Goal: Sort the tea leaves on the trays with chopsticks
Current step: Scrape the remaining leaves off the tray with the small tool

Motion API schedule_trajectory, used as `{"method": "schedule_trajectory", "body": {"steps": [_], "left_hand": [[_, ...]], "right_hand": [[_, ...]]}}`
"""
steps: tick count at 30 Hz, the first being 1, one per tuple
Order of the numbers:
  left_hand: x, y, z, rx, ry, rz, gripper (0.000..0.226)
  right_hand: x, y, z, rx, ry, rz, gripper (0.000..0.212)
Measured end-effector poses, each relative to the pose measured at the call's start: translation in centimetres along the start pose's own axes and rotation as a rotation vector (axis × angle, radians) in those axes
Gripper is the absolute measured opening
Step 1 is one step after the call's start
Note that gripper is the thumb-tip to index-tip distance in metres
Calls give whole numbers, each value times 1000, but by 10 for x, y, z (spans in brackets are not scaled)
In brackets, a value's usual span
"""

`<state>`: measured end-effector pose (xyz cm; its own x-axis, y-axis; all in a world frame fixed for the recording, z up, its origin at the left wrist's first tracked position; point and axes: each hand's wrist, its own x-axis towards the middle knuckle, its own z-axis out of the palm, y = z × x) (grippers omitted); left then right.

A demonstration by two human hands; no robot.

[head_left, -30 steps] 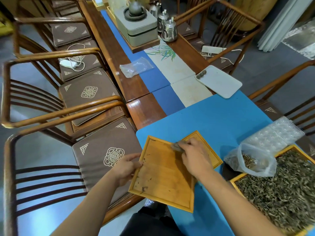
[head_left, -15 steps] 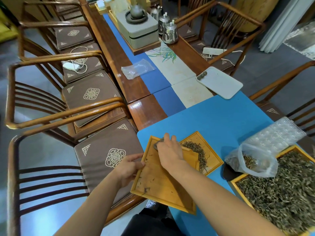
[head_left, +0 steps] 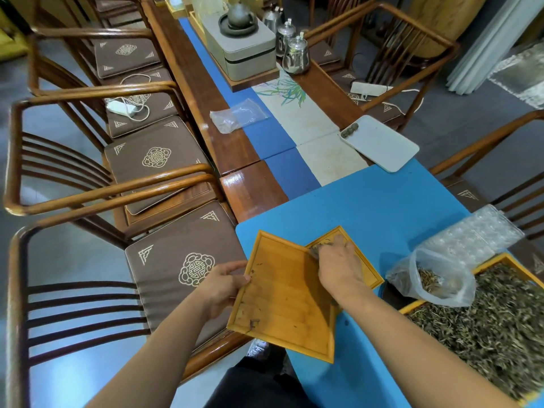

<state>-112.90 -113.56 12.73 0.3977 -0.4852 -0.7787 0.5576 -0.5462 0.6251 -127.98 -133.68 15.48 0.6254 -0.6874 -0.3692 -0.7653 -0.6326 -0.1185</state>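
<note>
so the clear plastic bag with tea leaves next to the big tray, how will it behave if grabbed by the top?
The plastic bag looks thin and crumpled, so it will likely sag and deform rather than hold shape. Only a small clump of tea leaves shows inside, so probably light. Its mouth looks open, so tipping it may spill leaves.

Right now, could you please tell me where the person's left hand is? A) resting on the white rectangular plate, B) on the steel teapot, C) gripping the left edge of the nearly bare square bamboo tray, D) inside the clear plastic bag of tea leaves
C: the left hand holds the left edge of the nearly bare square bamboo tray, with the thumb on its rim.
</note>
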Motion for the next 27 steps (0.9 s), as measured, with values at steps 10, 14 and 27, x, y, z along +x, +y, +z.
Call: {"method": "schedule_trajectory", "body": {"steps": [10, 14, 27], "left_hand": [[-1, 0, 2, -52, -36, 2, 36], [0, 0, 0, -49, -16, 1, 41], [2, 7, 2, -65, -9, 28, 34]], "right_hand": [[6, -48, 18, 198, 66, -268, 39], [4, -26, 25, 163, 56, -183, 36], [7, 31, 24, 184, 126, 41, 41]]}}
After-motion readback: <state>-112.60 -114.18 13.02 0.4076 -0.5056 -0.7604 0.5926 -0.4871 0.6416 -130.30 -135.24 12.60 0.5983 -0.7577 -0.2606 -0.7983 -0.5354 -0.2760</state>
